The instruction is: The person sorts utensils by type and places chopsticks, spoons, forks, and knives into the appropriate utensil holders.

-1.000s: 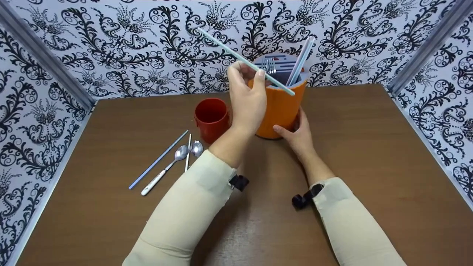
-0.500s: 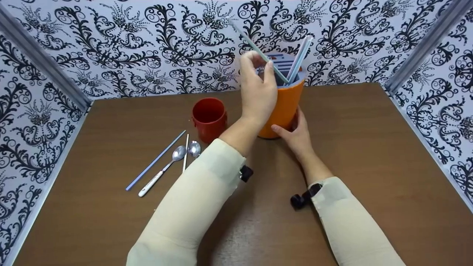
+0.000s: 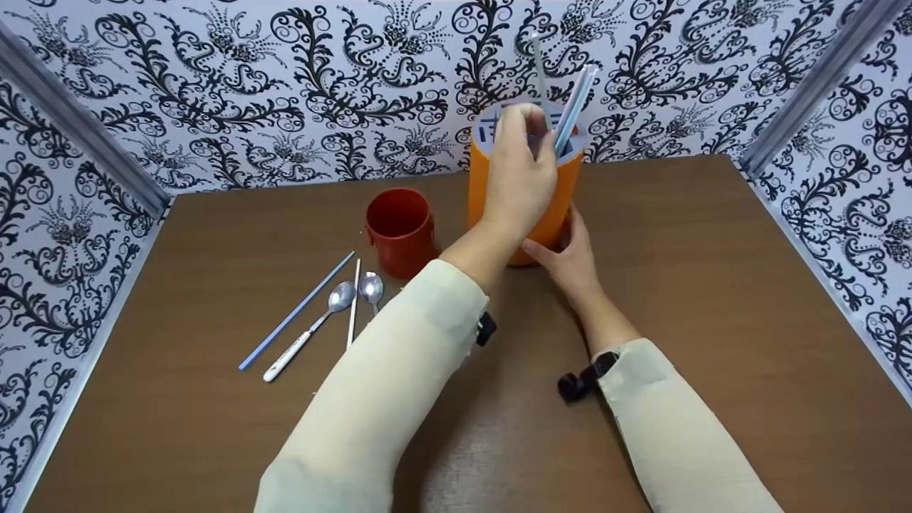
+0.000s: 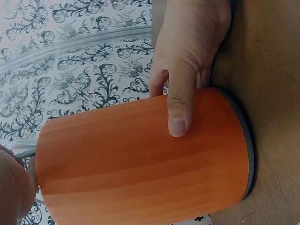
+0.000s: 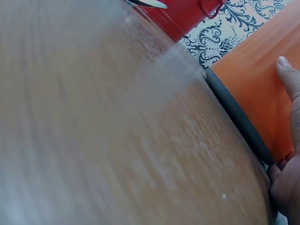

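My left hand [image 3: 524,171] pinches a pale green chopstick [image 3: 539,71] above the slotted top of an orange cutlery holder [image 3: 481,192]. The chopstick stands nearly upright, and its lower end is hidden behind my fingers. Beside it, a few pale pink and light-blue chopsticks [image 3: 576,107] lean out of the holder's open section. Low on the holder's right side, my right hand [image 3: 570,267] grips the body near the base. The left wrist view shows that hand's thumb [image 4: 179,112] lying along the orange wall.
Left of the holder stands a red cup [image 3: 402,249]. On the brown table [image 3: 684,285] lie a blue chopstick [image 3: 296,311], a white-handled spoon [image 3: 288,356], a thin white stick [image 3: 354,303] and another spoon [image 3: 371,286], partly covered by my left sleeve. Patterned walls [image 3: 285,114] enclose the table.
My left hand has moved right over the holder, and the green chopstick has swung from a slant to nearly upright. My right hand keeps its grip on the holder.
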A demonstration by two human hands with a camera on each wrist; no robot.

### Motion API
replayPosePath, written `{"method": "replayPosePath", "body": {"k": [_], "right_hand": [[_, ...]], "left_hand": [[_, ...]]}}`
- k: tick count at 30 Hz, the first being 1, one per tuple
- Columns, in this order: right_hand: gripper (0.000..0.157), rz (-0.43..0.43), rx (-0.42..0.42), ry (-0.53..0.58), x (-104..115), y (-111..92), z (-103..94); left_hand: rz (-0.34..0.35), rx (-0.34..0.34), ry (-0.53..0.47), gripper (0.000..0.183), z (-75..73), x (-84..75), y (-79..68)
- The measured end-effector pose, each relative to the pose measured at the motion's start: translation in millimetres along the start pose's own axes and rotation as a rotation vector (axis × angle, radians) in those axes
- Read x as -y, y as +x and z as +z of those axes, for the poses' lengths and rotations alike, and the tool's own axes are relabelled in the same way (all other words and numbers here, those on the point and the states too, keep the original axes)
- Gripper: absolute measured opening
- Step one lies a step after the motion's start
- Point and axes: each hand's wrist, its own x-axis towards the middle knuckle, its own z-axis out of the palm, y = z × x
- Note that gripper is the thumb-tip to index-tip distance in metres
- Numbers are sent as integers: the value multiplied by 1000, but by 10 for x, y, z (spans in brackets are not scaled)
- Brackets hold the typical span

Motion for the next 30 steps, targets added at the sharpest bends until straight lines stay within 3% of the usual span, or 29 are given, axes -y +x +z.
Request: {"method": "replayPosePath", "body": {"k": [8,16,30], "right_hand": [[105,4,6,-14,13,-4,-1],[104,23,0,-44,29,-26,-20],[103,-8,-1,-9,9,-3,-6]], "left_hand": [[91,133,185,17,34,25,30],[78,240,332,18,54,32,98],[57,281,477,24,69,44,100]]}}
